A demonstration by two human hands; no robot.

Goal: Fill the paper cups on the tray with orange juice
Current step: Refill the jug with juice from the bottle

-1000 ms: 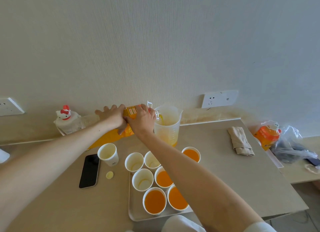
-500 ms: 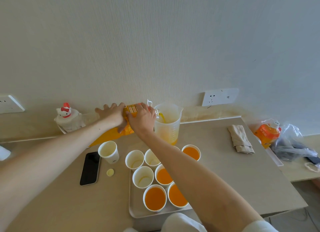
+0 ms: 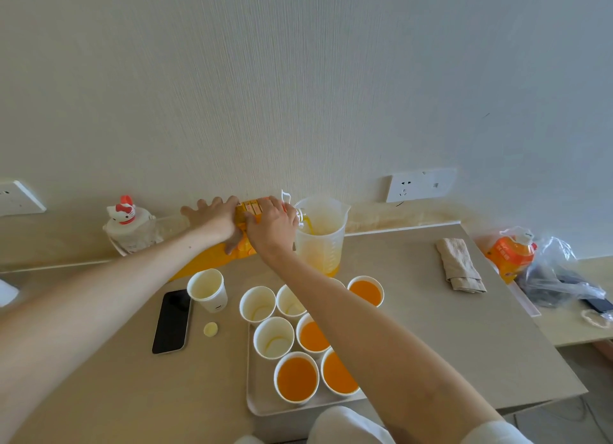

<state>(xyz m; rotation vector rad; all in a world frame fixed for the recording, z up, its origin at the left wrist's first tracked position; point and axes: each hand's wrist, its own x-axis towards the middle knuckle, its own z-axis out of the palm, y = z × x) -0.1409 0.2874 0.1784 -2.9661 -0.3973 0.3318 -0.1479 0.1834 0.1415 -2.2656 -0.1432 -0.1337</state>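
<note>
A large orange juice bottle [image 3: 205, 261] lies tipped on its side, its neck over a clear measuring jug [image 3: 320, 241], and juice streams into the jug. My left hand [image 3: 212, 219] and my right hand [image 3: 272, 226] both grip the bottle near its labelled shoulder. In front stands a white tray [image 3: 262, 400] with several paper cups; three hold juice, such as one cup [image 3: 296, 377], and others like this cup [image 3: 273, 337] are empty. Another filled cup [image 3: 366, 291] sits at the tray's far right. My right forearm hides part of the tray.
An empty paper cup [image 3: 207, 289], a black phone [image 3: 171, 321] and a yellow bottle cap [image 3: 210, 329] lie left of the tray. A white cartoon-cat bottle [image 3: 127, 226] stands at the wall. A folded cloth [image 3: 459, 269], a second orange bottle [image 3: 510, 254] and a plastic bag [image 3: 560, 277] are right.
Both hands keep the bottle tipped over the jug, and the juice level in the jug has risen slightly. The view has shifted a little.
</note>
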